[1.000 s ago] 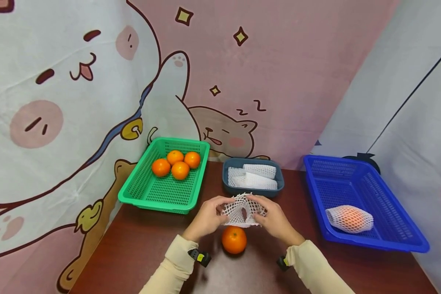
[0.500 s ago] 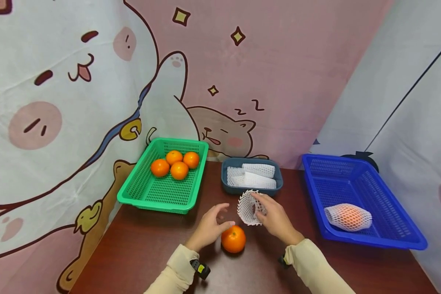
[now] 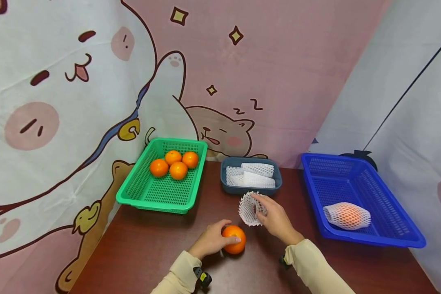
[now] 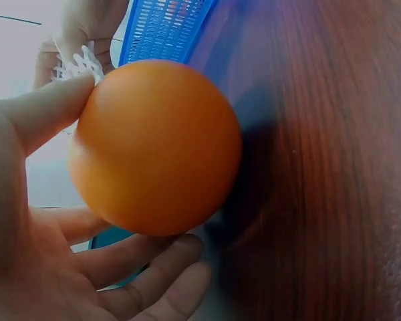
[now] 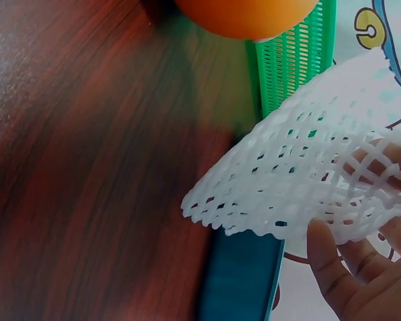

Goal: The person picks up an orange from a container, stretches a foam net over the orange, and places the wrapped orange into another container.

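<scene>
On the table, an orange point(image 3: 238, 232) lies with my left hand point(image 3: 210, 241) around its left side. In the left wrist view the thumb point(image 4: 57, 107) touches one side of the orange and the fingertips point(image 4: 187, 247) curl at the other. My right hand point(image 3: 277, 218) holds a white foam fruit net point(image 3: 247, 210) by its right side, just behind and to the right of the orange. The net's mouth stands wide, facing the left. The right wrist view shows the thumb and fingers point(image 5: 327, 257) on the mesh, some fingers inside or behind it.
A green basket point(image 3: 150, 206) with several oranges point(image 3: 178, 170) stands at the back left. Behind the hands is a dark teal bin point(image 3: 251, 190) with several folded nets point(image 3: 259, 179). At right, a blue basket point(image 3: 375, 241) holds one netted orange point(image 3: 347, 215). A printed cloth hangs behind.
My left hand has let go of the net and moved down onto the orange. The right hand keeps the net, which first went from stretched between both hands to hanging from the right alone.
</scene>
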Demonstrator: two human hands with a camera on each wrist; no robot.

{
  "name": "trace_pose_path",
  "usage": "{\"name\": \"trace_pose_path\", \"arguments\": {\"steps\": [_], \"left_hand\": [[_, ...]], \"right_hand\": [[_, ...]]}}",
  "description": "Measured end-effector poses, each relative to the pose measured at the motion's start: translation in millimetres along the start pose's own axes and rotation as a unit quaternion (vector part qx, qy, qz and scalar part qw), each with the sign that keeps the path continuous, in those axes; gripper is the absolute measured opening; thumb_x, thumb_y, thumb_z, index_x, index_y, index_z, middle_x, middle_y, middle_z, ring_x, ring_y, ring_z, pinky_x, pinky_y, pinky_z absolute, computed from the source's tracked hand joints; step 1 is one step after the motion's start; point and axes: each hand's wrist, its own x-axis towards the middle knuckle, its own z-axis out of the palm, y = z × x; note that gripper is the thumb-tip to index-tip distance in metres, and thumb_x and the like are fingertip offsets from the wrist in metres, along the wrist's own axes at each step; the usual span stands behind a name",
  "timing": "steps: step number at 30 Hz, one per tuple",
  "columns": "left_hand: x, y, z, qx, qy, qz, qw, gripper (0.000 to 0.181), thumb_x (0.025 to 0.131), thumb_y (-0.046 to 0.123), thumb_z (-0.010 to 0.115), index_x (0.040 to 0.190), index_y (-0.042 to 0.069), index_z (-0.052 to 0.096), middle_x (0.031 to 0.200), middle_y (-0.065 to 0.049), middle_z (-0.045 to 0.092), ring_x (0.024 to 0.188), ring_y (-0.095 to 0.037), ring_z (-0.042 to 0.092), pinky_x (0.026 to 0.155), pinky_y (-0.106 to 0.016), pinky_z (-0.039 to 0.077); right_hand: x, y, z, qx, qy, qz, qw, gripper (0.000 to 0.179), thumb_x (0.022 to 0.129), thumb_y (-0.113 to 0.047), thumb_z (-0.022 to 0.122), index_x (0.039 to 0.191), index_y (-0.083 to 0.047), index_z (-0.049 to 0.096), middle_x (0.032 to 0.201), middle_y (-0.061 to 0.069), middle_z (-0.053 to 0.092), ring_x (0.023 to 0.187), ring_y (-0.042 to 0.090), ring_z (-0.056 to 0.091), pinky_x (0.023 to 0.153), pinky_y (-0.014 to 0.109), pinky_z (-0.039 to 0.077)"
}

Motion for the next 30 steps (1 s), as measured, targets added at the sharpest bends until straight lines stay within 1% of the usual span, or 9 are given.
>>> {"name": "trace_pose_path", "arguments": {"steps": [5,9,12,15,19,23,25,27,30], "left_hand": [[-4.0,4.9,-1.9,0.002,-0.017,0.006,0.9998,0.068,0.074,0.049,0.078,0.127,0.008,0.062,0.106,-0.002,0.067,0.088,-0.016,0.059,0.079,-0.037,0.048],[-5.6,7.3,-2.0,-0.006,-0.013,0.013,0.9998,0.066,0.071,0.045,0.081,0.124,0.01,0.063,0.103,0.001,0.067,0.085,-0.014,0.059,0.077,-0.034,0.048],[-6.4,9.9,-3.6,-0.038,-0.006,0.016,0.9991,0.063,0.071,0.042,0.082,0.123,0.011,0.063,0.102,0.003,0.067,0.086,-0.014,0.059,0.077,-0.033,0.048],[-6.9,15.2,-8.1,-0.09,0.007,0.034,0.9954,0.062,0.073,0.037,0.082,0.125,0.009,0.061,0.101,0.002,0.066,0.087,-0.016,0.06,0.076,-0.033,0.049],[-6.6,28.1,-15.2,-0.17,0.024,0.075,0.9822,0.062,0.077,0.029,0.081,0.131,0.009,0.056,0.11,-0.001,0.064,0.087,-0.017,0.061,0.075,-0.03,0.051],[-5.5,42.5,-19.5,-0.277,0.019,0.105,0.9551,0.065,0.081,0.018,0.077,0.138,0.009,0.048,0.125,-0.007,0.056,0.095,-0.02,0.062,0.081,-0.03,0.054],[-4.6,48.6,-20.6,-0.316,0.02,0.113,0.9418,0.065,0.082,0.014,0.076,0.14,0.009,0.045,0.129,-0.009,0.053,0.099,-0.023,0.063,0.084,-0.032,0.053],[-2.6,51.9,-20.5,-0.328,0.031,0.117,0.9368,0.066,0.083,0.013,0.076,0.141,0.008,0.045,0.13,-0.01,0.052,0.102,-0.024,0.062,0.085,-0.032,0.053],[0.7,51.9,-17.9,-0.323,0.052,0.115,0.9381,0.067,0.081,0.013,0.077,0.141,0.006,0.046,0.128,-0.009,0.055,0.103,-0.023,0.062,0.086,-0.032,0.052]], "right_hand": [[-0.1,2.2,2.8,-0.001,-0.002,0.002,1.0,0.065,0.076,-0.001,0.078,0.136,-0.017,0.058,0.132,0.007,0.059,0.119,0.027,0.056,0.096,0.049,0.045],[-0.3,3.9,5.6,-0.003,-0.006,0.002,1.0,0.064,0.076,-0.001,0.078,0.135,-0.017,0.058,0.13,0.006,0.06,0.117,0.026,0.056,0.096,0.048,0.045],[-0.7,4.1,7.1,-0.007,-0.009,0.004,0.9999,0.064,0.076,-0.001,0.078,0.135,-0.018,0.058,0.129,0.006,0.06,0.117,0.026,0.057,0.096,0.048,0.045],[-0.8,3.1,7.6,-0.009,-0.01,0.006,0.9999,0.065,0.076,-0.001,0.079,0.135,-0.018,0.058,0.129,0.007,0.06,0.117,0.027,0.057,0.096,0.049,0.046],[-1.4,1.7,7.7,-0.012,-0.007,0.006,0.9999,0.066,0.075,0.0,0.079,0.135,-0.017,0.058,0.129,0.008,0.06,0.117,0.028,0.057,0.094,0.05,0.046],[-2.5,0.8,9.9,-0.013,-0.01,0.012,0.9998,0.064,0.076,-0.003,0.08,0.135,-0.017,0.058,0.129,0.007,0.06,0.117,0.028,0.057,0.095,0.05,0.046],[-3.1,-0.3,12.0,-0.009,-0.013,0.014,0.9998,0.064,0.077,-0.006,0.081,0.135,-0.018,0.058,0.129,0.005,0.06,0.117,0.027,0.057,0.096,0.05,0.045],[-3.2,-2.7,13.8,-0.001,-0.014,0.012,0.9998,0.063,0.076,-0.009,0.083,0.134,-0.018,0.059,0.129,0.004,0.061,0.119,0.026,0.056,0.097,0.051,0.044],[-3.3,-6.5,17.3,0.007,-0.007,-0.002,1.0,0.064,0.075,-0.01,0.084,0.133,-0.018,0.06,0.128,0.002,0.061,0.12,0.025,0.056,0.098,0.051,0.043]]}}
